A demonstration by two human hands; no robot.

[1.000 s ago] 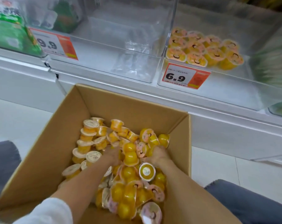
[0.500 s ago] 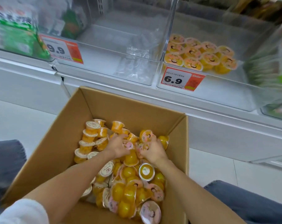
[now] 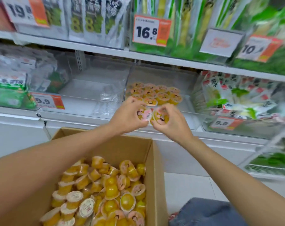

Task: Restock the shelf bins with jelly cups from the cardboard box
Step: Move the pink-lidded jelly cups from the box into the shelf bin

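Both hands are up just in front of the clear shelf bin (image 3: 190, 118), level with its front lip and close enough together that their loads almost touch. The left hand (image 3: 128, 116) has its grip curled round a pink-lidded jelly cup (image 3: 144, 113), perhaps more than one. The right hand (image 3: 171, 123) has its grip closed on another yellow cup (image 3: 160, 117), and I can't count what is tucked behind the fingers. Inside the bin, towards its back, a neat cluster of cups (image 3: 156, 93) already sits lid-up. The cardboard box (image 3: 153, 160) stands below the bin and nearer the person, with a loose heap of cups (image 3: 106, 190) in it. From where I stand, the weak point looks like the lip. A handful held this loosely could shed a cup if a knuckle or a rim clips that front wall going over. Anything dropped short of the bin would fall past the shelf edge, and only some of it would land back in the box; the rest would hit the floor. Let go from too high above the bin, the new cups could tumble onto the tidy rows and knock them sideways or on their lids. Drift to the left of the bin and they would end up in the neighbouring bin (image 3: 93, 88) with the wrong 9.9 price tag (image 3: 48, 101).
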